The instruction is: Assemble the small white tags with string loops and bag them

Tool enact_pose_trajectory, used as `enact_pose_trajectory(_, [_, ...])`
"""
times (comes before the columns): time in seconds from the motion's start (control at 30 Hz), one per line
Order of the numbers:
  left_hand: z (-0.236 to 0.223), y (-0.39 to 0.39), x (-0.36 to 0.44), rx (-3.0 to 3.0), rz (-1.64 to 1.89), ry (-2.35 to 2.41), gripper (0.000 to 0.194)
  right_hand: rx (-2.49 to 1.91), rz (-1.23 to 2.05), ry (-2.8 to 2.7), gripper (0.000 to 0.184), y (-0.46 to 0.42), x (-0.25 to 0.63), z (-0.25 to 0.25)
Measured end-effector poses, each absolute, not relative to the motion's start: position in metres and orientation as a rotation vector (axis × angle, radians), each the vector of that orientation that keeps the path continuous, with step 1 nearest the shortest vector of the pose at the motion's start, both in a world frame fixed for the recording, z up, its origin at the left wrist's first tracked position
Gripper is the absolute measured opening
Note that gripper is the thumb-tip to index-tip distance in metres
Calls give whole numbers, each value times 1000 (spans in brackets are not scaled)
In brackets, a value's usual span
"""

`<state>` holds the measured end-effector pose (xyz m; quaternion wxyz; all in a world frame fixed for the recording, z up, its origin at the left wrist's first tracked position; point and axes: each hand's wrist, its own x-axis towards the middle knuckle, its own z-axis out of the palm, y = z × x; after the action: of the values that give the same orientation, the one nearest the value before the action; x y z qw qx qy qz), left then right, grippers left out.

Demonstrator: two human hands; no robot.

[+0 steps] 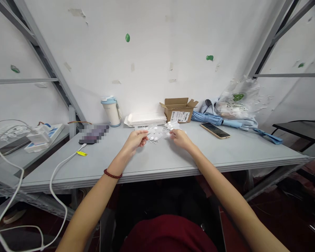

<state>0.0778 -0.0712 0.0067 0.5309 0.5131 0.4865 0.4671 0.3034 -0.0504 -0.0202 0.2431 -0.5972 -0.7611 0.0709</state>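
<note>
Small white pieces with thin loops (154, 137), some seemingly in clear plastic, lie in a loose group on the grey table (157, 157). At the group's left edge is my left hand (135, 141), thumb and fingers pinched together. What it holds, if anything, is too small to make out. My right hand (180, 139) is closed at the right edge of the group, fingertips down by the white pieces. Its grip is hidden too. More white pieces (172, 125) lie just beyond it, before an open cardboard box (179, 111).
A stack of white flat packs (146, 119) and a tumbler (111, 111) stand along the wall. To the right lie a phone (215, 130), a blue folded umbrella (225, 122) and a plastic bag (236, 101). At left, a white cable (58, 166) runs to a dark blurred device (94, 133).
</note>
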Motion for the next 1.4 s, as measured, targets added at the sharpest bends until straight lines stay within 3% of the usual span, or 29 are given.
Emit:
enact_pose_trajectory(0.23, [3,-71,81,1389,973,1196,21,-1088,458,-2012,23,-53,293,-21])
enact_pose_trajectory(1.4, [2,-72,78,1466,909,1056,28,-961,529,-2008,21,-63,283,-20])
